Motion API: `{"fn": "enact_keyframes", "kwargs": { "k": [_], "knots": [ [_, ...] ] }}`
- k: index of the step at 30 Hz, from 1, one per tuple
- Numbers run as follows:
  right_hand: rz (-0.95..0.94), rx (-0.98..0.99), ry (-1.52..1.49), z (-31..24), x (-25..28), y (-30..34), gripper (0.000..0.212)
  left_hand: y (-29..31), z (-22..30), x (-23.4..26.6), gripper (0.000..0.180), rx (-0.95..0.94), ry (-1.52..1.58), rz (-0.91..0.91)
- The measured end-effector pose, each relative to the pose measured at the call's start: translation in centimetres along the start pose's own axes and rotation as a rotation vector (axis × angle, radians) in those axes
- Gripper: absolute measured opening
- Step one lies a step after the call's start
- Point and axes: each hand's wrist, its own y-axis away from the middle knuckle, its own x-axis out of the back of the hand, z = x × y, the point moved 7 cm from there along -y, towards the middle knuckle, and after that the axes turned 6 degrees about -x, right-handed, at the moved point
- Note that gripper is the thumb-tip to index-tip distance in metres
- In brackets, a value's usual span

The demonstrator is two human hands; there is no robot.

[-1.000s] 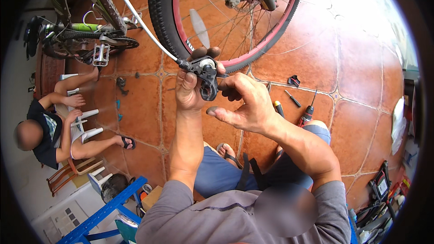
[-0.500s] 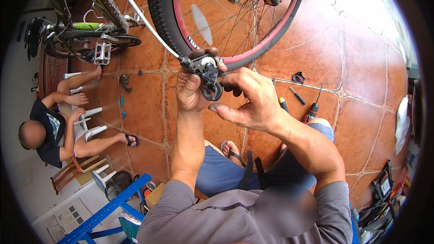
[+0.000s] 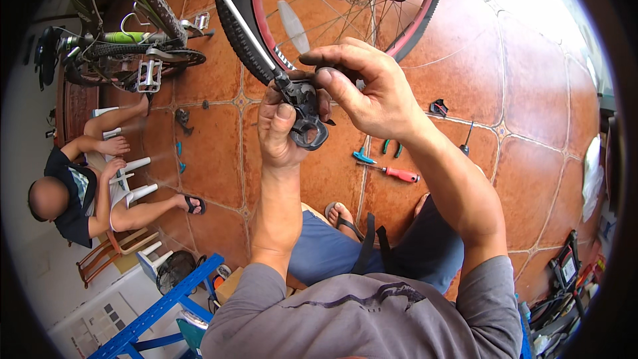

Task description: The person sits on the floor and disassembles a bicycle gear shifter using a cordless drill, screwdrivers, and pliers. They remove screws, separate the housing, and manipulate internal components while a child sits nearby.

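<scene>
My left hand (image 3: 278,134) is wrapped round a black bicycle gear shifter (image 3: 304,101), thumb on its near side. The shifter's round clamp ring (image 3: 318,141) points toward me, and a white cable housing (image 3: 242,26) runs from its far end up past the tyre. Just above and to the right of the shifter is my right hand (image 3: 380,96). Its thumb and forefinger are drawn together beside the shifter's upper edge, the other fingers curled behind. Whatever may be between those fingertips is too small to make out.
A bicycle wheel (image 3: 425,40) with a red rim stands ahead. On the tiled floor lie a red-handled screwdriver (image 3: 402,175), a blue-handled tool (image 3: 363,156), green-handled pliers (image 3: 392,149) and a black part (image 3: 438,107). A seated person (image 3: 73,193) and another bicycle (image 3: 133,40) are at left.
My right hand has moved up from beside the clamp ring to the shifter's upper edge, its thumb and forefinger closing together. The shifter has turned in my left hand.
</scene>
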Motion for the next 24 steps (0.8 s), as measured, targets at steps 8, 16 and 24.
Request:
{"fn": "enact_keyframes", "kwargs": {
  "k": [8,16,24],
  "knots": [
    [-0.152,-0.213,-0.333,0.4,-1.5,-2.5,0.024,0.3,1.0,-0.7,0.046,-0.058,-0.25,0.053],
    [-0.22,-0.343,-0.384,0.5,-1.6,-2.6,0.02,0.6,1.6,-1.5,0.046,0.007,-0.304,0.071],
    [-0.248,-0.37,-0.412,1.0,-1.7,-2.9,0.021,0.6,1.7,-1.8,0.042,0.048,-0.262,0.134]
  ]
}}
